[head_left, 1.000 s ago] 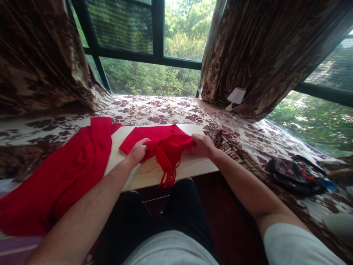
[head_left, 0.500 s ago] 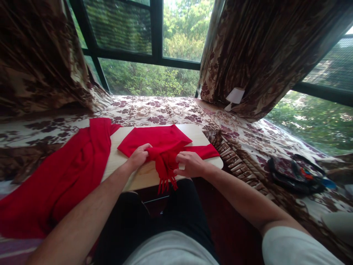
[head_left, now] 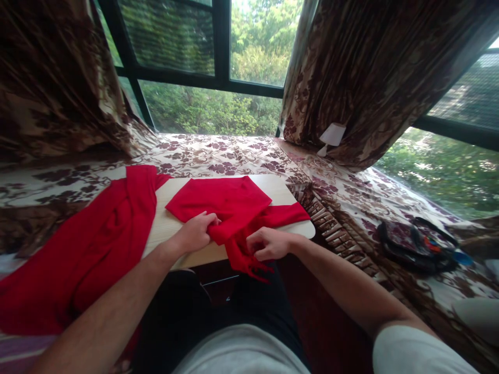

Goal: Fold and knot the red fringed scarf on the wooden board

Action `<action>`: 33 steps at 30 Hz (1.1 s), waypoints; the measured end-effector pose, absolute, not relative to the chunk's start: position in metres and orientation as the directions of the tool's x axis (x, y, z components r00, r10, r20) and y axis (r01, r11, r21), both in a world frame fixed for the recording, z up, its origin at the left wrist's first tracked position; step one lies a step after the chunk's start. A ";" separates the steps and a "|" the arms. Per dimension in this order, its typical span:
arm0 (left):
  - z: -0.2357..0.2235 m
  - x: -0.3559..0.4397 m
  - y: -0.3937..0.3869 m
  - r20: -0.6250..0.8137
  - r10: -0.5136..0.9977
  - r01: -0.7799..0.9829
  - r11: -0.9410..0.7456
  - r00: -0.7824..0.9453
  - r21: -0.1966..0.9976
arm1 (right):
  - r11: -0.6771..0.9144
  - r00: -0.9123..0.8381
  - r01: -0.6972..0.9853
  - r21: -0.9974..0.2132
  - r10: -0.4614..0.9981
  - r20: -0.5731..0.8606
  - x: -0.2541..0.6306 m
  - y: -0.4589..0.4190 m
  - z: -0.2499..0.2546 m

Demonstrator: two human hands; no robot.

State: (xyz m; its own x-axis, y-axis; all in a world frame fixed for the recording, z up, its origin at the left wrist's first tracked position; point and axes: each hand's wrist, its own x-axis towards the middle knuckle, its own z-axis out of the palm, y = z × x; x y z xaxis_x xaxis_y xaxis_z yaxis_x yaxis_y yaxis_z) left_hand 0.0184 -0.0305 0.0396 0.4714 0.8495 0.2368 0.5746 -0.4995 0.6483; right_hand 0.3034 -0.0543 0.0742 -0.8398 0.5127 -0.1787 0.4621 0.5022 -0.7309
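A red scarf [head_left: 222,200] lies partly folded on a pale wooden table [head_left: 273,182], one flat end reaching toward the right edge. Its fringed end hangs over the near edge above my lap. My left hand [head_left: 197,232] pinches the near edge of the folded part. Close to the hanging fringed end, my right hand [head_left: 268,243] has its fingers curled around a bit of the red fabric. More red cloth [head_left: 113,228] drapes off the table's left side; whether it joins the scarf I cannot tell.
A floral-covered window seat [head_left: 230,156] runs behind the table. At its back right corner stands a small white lamp [head_left: 332,136]. A dark bag [head_left: 417,246] with colourful items lies on the right. Patterned curtains [head_left: 343,67] hang beside the windows.
Both hands have come slightly nearer to me. The bunched near part of the scarf is now spread flatter, and the fringe has swung right and lower.
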 end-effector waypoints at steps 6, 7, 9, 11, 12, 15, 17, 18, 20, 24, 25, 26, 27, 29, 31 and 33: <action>0.035 0.018 -0.047 0.297 0.808 0.698 -0.589 0.509 0.407 | 0.442 -0.448 0.701 -0.560 0.884 0.136 0.320 -0.027 0.066; 0.034 0.018 -0.049 0.321 0.788 0.690 -0.615 0.525 0.382 | 0.462 -0.415 0.743 -0.485 0.886 0.209 0.323 -0.023 0.062; 0.032 0.019 -0.055 0.361 0.736 0.651 -0.676 0.573 0.345 | 0.523 -0.466 0.754 -0.397 0.852 0.238 0.329 -0.017 0.056; 0.029 0.019 -0.059 0.347 0.698 0.610 -0.716 0.627 0.339 | 0.571 -0.533 0.731 -0.375 0.820 0.210 0.334 -0.013 0.052; 0.027 0.019 -0.060 0.322 0.696 0.598 -0.717 0.642 0.358 | 0.583 -0.555 0.727 -0.363 0.810 0.188 0.337 -0.012 0.052; 0.021 0.017 -0.058 0.259 0.751 0.586 -0.644 0.608 0.491 | 0.589 -0.592 0.747 -0.309 0.800 0.095 0.341 -0.008 0.053; 0.018 0.015 -0.055 0.245 0.809 0.576 -0.561 0.535 0.595 | 0.593 -0.610 0.743 -0.310 0.791 0.050 0.341 -0.005 0.055; 0.017 0.014 -0.054 0.237 0.831 0.567 -0.525 0.504 0.634 | 0.593 -0.616 0.736 -0.327 0.787 0.040 0.341 -0.003 0.057; 0.016 0.014 -0.052 0.216 0.853 0.555 -0.481 0.476 0.679 | 0.576 -0.603 0.737 -0.354 0.797 0.040 0.339 0.001 0.057; 0.019 0.016 -0.056 0.202 0.837 0.578 -0.505 0.508 0.641 | 0.531 -0.532 0.796 -0.290 0.843 0.082 0.334 0.011 0.052; 0.019 0.018 -0.058 0.208 0.830 0.594 -0.524 0.518 0.610 | 0.531 -0.531 0.801 -0.276 0.843 0.081 0.334 0.013 0.050; 0.020 0.020 -0.060 0.215 0.822 0.614 -0.543 0.527 0.573 | 0.535 -0.537 0.800 -0.271 0.840 0.072 0.333 0.016 0.048; 0.019 0.023 -0.063 0.221 0.816 0.635 -0.560 0.535 0.532 | 0.542 -0.548 0.795 -0.272 0.834 0.058 0.333 0.019 0.046; 0.018 0.029 -0.067 0.227 0.807 0.673 -0.582 0.545 0.457 | 0.562 -0.578 0.779 -0.279 0.815 0.028 0.332 0.025 0.044; 0.015 0.033 -0.069 0.231 0.807 0.696 -0.588 0.544 0.413 | 0.575 -0.594 0.772 -0.270 0.804 0.015 0.330 0.029 0.043; 0.014 0.036 -0.069 0.230 0.814 0.703 -0.578 0.533 0.414 | 0.553 -0.570 0.793 -0.256 0.821 0.007 0.327 0.032 0.044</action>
